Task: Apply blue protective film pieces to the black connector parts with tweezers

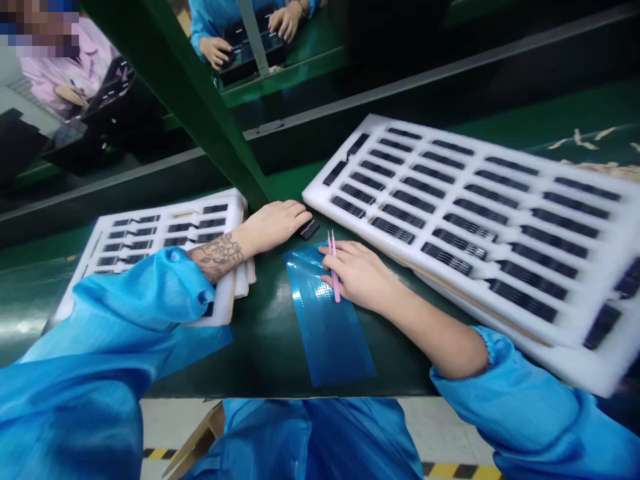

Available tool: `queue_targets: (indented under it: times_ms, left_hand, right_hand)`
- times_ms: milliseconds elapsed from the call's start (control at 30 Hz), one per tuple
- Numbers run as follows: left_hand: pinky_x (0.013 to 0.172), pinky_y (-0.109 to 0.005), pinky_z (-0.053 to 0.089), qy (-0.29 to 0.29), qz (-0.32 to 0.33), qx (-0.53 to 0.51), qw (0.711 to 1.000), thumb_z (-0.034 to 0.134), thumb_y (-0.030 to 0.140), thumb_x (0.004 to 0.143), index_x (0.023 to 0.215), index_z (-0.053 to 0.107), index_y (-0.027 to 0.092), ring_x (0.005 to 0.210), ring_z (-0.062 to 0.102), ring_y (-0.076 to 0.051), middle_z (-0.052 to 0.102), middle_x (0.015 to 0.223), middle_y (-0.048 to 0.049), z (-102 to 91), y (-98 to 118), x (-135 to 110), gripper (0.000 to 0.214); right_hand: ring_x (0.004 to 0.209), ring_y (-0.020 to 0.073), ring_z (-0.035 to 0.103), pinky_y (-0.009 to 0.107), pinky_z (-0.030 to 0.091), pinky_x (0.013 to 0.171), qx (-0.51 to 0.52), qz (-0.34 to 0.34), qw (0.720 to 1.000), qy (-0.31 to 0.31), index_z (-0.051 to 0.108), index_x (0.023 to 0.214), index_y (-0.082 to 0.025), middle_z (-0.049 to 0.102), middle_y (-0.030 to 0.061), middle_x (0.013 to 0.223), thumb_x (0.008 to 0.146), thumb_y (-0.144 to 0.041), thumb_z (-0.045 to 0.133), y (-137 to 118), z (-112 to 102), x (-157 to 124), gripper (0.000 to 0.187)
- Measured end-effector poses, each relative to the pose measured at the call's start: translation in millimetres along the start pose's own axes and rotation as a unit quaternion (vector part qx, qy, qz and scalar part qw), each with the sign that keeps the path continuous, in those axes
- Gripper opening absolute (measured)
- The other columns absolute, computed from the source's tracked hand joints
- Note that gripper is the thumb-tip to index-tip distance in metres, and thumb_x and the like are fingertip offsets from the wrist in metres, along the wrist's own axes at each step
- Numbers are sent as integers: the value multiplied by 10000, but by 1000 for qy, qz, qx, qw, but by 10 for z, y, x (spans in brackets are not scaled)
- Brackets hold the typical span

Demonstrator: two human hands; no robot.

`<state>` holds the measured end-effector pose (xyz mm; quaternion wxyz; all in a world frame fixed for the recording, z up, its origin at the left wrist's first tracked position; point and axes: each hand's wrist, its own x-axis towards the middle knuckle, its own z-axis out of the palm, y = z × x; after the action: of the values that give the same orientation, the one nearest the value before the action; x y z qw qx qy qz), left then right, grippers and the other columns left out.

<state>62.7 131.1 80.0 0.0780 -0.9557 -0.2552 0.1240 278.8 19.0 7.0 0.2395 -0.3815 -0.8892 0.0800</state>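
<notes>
1. A white foam tray [320, 193] sits tilted on the right, over the green workbench [250, 353], with black ribbed strips [445, 259] seated in neat rows.
2. A stack of white foam trays [235, 213] lies under the left forearm, holding rows of similar strips.
3. The left hand [273, 227] rests on the bench, fingers pressed together, their tips just beside a loose black strip [309, 229].
4. The right hand [355, 273] has its fingers pinching pink tweezers [334, 267], and its heel rests on a blue film sheet [325, 320].
5. Any markings on the strips are too small to read.
</notes>
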Motion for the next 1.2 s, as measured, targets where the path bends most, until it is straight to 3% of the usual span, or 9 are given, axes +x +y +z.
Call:
queue_targets:
  times_ms: [200, 333, 433, 667, 833, 933, 1033, 1100, 1200]
  left_hand:
    - [794, -320, 503, -56, -62, -69, 994, 626, 297, 854, 1184, 609, 127, 929, 665, -244, 662, 1063, -105, -116, 60, -52, 371]
    - [783, -293, 493, -30, -106, -164, 980, 626, 339, 814, 1112, 655, 164, 911, 676, -220, 693, 1010, -58, -150, 104, -92, 346]
    - [742, -278, 483, -21, -144, -219, 965, 649, 382, 810, 1109, 650, 177, 851, 674, -198, 703, 942, -28, -112, 107, -113, 362]
    - [818, -298, 502, -22, -159, -241, 957, 671, 322, 802, 1232, 589, 151, 972, 675, -226, 696, 1108, -82, -13, 188, -151, 470]
    - [736, -250, 523, -30, -178, -418, 890, 712, 372, 747, 1167, 635, 170, 840, 687, -167, 725, 940, -20, -119, 238, -167, 473]
    - [665, -230, 512, -89, -151, -505, 845, 688, 397, 761, 1119, 673, 176, 760, 679, -142, 735, 896, -9, -159, 257, -175, 420]
    - [647, -226, 507, -130, -142, -565, 802, 650, 442, 809, 1129, 681, 164, 753, 686, -145, 741, 876, -15, -150, 259, -199, 426]
    - [636, -223, 493, -111, -133, -562, 809, 678, 478, 805, 1162, 685, 162, 745, 678, -147, 733, 852, -11, -128, 258, -227, 477]
    - [587, -216, 438, -40, -134, -503, 853, 738, 455, 772, 1156, 719, 182, 649, 623, -127, 700, 752, 16, -95, 274, -262, 472]
  right_hand:
    - [1109, 331, 667, 482, 568, 889, 12, 11, 999, 46, 628, 962, -192, 692, 153, 1293, 926, -246, 651, 15, 28, 13, 69]
    - [1157, 311, 651, 464, 556, 943, 39, 0, 993, 111, 597, 943, -200, 684, 164, 1298, 955, -238, 599, 32, 51, 34, 40]
    - [1138, 311, 658, 472, 560, 946, 59, -6, 992, 109, 584, 939, -199, 697, 171, 1256, 934, -227, 629, 45, 78, 33, 54]
    - [1153, 322, 659, 491, 569, 941, 56, 13, 991, 120, 576, 901, -212, 690, 173, 1272, 915, -175, 633, 97, 133, 82, 69]
    - [1197, 273, 644, 467, 549, 997, 78, -25, 982, 170, 572, 843, -232, 709, 112, 1253, 951, -140, 552, 87, 129, 122, 144]
    - [1079, 236, 693, 391, 577, 898, 122, -34, 975, 182, 526, 788, -238, 749, 85, 1052, 947, -111, 540, 61, 122, 112, 204]
    - [929, 231, 720, 364, 577, 779, 176, 19, 968, 175, 463, 757, -243, 753, 70, 964, 927, -160, 593, 45, 102, 105, 230]
    - [892, 237, 730, 364, 571, 747, 216, 63, 959, 170, 432, 753, -247, 758, 64, 956, 893, -185, 644, 47, 79, 107, 261]
    - [920, 255, 744, 374, 574, 759, 259, 115, 946, 156, 414, 756, -253, 764, 58, 954, 839, -191, 700, 63, 44, 111, 304]
